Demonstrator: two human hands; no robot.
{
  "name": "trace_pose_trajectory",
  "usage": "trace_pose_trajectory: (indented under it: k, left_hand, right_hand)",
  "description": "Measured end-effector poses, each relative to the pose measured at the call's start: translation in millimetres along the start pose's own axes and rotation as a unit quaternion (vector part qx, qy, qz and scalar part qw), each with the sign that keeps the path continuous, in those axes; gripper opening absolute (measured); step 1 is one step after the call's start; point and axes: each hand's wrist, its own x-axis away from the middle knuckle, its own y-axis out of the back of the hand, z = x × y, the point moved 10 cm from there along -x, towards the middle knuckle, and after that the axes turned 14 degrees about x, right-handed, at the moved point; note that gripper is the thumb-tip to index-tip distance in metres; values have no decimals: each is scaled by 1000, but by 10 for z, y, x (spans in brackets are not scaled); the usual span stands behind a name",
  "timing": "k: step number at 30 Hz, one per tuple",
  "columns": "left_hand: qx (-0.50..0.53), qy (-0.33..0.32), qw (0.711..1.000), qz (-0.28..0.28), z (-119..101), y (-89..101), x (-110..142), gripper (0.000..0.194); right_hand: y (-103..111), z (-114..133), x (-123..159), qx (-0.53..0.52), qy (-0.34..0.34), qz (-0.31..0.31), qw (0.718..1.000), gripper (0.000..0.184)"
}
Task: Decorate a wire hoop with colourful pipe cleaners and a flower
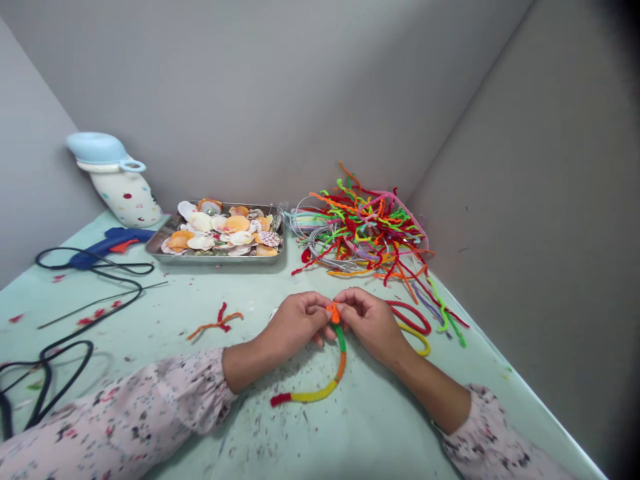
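Both hands meet over the middle of the table, pinching an orange pipe cleaner (334,312) at the upper end of a wrapped cord. My left hand (300,319) grips it from the left, fingertips closed. From the other side, my right hand (367,321) pinches the same orange piece. Below the fingers the cord (327,390) curves down and left across the table, banded green, orange, yellow and red. Red and yellow loops (417,327) lie just beyond my right hand, partly hidden by it. How the orange strand is wound between the fingertips is hard to see.
A metal tray (215,260) of seashells stands at the back, beside a tangled heap of pipe cleaners (370,227). At left are a white bottle (127,193) with a blue lid, blue-handled tool (103,247) and black cable (95,320). Twisted scraps (220,321) lie nearby.
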Motion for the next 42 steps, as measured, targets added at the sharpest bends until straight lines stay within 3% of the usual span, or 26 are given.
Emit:
trace_pose_trajectory:
  k: [22,31,42]
  left_hand:
    - [-24,-10,1000,18,28,-30,15,15]
    - [-33,-5,999,11,47,-2,9,14]
    - [-39,-8,999,16,35,-25,25,13]
  right_hand:
    - [-91,-60,-25,-57,-25,39,997,11]
    - [-90,45,13,-92,-37,75,992,11]
    - [-108,-43,-5,-54,-62,54,995,8]
